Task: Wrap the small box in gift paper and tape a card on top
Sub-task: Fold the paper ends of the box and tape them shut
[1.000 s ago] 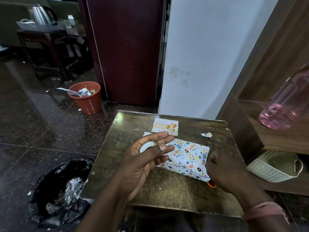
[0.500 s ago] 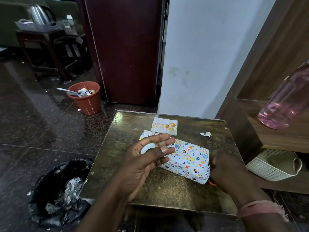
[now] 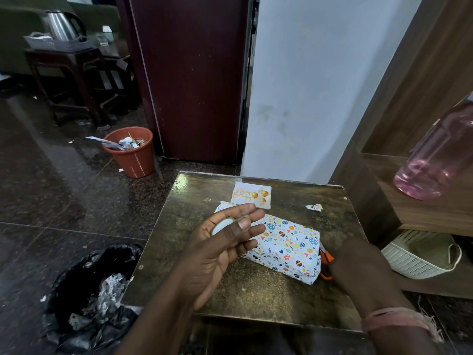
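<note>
- Head view shows our left hand [image 3: 220,249] raised over the table [image 3: 256,298], thumb and fingers pinching a tape roll [image 3: 222,226]; the other fingers lie fairly straight above the wrapped box [image 3: 286,248].
- Our right hand [image 3: 358,265] rests at the box's near right end, touching the orange-handled scissors [image 3: 326,262]. We see only its back, so we cannot tell whether the fingers are curled round the handles or just lying against them.
- The box sits in patterned gift paper near the middle of the table, with the birthday card [image 3: 252,195] lying flat just behind it, not yet on top.
- Risk, as we judge it: a strip pulled from the roll with one hand could fold onto itself or stick to our fingers before it is cut.
- Risk: the end fold beside the scissors may spring open if it is not well taped, and the blades so close could nick the paper.
- Risk: the card could go on crooked, and lifting the tape again may tear the print.
- Around us: a paper scrap [image 3: 314,207] on the far right of the table, a terracotta bin [image 3: 133,157] and a black rubbish bag [image 3: 89,298] on the floor, a pink bottle [image 3: 440,155] on the shelf, and a white basket [image 3: 419,254] below it.
- Our own left hand stands between us and the far end of the box, hiding it and the reach to the card.
</note>
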{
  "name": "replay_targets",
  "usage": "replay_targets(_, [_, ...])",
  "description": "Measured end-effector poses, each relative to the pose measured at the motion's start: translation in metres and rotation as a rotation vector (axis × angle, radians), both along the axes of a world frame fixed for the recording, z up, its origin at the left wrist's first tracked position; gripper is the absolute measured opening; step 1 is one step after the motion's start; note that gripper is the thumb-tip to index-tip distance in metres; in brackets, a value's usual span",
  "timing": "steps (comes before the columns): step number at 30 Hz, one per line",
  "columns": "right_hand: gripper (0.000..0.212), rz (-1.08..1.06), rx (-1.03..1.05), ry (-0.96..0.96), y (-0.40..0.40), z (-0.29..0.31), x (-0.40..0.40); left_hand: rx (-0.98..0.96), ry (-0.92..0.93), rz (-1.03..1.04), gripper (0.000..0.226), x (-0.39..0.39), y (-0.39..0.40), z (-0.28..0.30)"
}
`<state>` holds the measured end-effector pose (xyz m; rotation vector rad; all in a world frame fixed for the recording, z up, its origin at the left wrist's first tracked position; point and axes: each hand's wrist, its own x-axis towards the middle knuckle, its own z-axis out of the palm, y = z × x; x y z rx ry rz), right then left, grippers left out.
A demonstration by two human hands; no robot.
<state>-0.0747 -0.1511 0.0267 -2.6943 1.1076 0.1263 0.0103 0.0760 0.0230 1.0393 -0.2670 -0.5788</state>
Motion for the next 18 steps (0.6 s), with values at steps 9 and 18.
replay_targets(9, [0.043,-0.076,0.105,-0.379,-0.004,0.056,-0.01,-0.02,0.004,-0.018,0.083,0.001,0.001,0.002])
replay_targets(18, [0.017,0.152,1.103,-0.445,0.031,0.073,0.001,-0.049,0.045,-0.056,0.102,0.002,-0.001,0.002])
